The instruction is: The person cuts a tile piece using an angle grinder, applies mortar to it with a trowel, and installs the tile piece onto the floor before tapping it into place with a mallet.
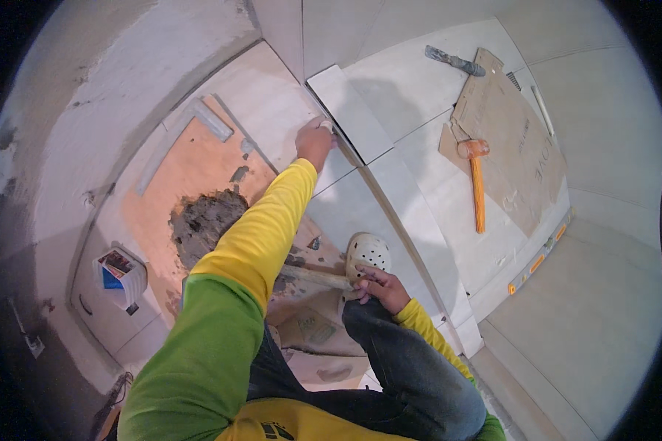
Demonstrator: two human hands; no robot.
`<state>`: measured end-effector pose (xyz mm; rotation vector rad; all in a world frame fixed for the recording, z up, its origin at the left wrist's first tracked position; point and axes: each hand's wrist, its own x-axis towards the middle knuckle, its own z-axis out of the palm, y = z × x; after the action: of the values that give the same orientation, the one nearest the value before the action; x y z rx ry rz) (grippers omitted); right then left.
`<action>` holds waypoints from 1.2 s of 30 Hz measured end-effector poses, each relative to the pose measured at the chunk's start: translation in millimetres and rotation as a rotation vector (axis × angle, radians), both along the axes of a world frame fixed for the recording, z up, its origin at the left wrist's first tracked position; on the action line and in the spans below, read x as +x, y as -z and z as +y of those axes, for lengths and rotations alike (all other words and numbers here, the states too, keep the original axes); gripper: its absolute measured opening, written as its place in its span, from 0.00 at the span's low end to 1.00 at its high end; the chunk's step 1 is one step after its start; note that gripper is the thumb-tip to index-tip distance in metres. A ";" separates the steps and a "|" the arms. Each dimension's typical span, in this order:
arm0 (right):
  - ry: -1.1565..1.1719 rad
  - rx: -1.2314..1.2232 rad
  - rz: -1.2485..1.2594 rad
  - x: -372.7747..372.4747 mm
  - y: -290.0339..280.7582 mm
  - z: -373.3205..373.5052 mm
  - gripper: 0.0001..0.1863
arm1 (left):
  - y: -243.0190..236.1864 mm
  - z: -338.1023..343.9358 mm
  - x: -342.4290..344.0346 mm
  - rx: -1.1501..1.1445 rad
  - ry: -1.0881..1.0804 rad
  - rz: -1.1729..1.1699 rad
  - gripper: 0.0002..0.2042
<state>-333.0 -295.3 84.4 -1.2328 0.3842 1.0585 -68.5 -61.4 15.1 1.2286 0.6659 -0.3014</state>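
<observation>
My left hand (313, 143) reaches to the seam beside a raised strip of pale tile (342, 110), its fingers closed around a small whitish piece I cannot make out. My right hand (381, 290) grips a long pale bar (309, 274) near my white perforated clog (368, 252). My yellow and green left sleeve crosses an orange-tan board (158, 173) carrying a heap of grey mortar (198, 228). On that board's upper part lie long grey metal tools (212, 120).
A rubber mallet (476, 180) lies on cardboard (522, 154) at right, below a mortar-smeared tool (452, 60). A spirit level (537, 262) runs along the right wall's foot. A white container (129, 279) sits at left. Walls bound both sides.
</observation>
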 end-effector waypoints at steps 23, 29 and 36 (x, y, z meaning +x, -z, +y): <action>0.100 0.048 0.096 1.4 -7.4 -20.1 0.25 | 16.3 24.0 20.2 -0.083 0.038 -0.104 0.22; 0.122 0.046 0.114 -0.3 -5.7 -29.6 0.26 | 9.9 17.9 20.0 -0.101 0.011 -0.062 0.20; 0.094 0.058 0.102 1.6 -6.1 -32.8 0.26 | 4.2 18.1 21.7 -0.100 0.011 -0.038 0.21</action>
<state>-331.4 -328.1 90.6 -1.1024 0.4821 1.0469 -46.8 -43.3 10.9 1.1405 0.6051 -0.3162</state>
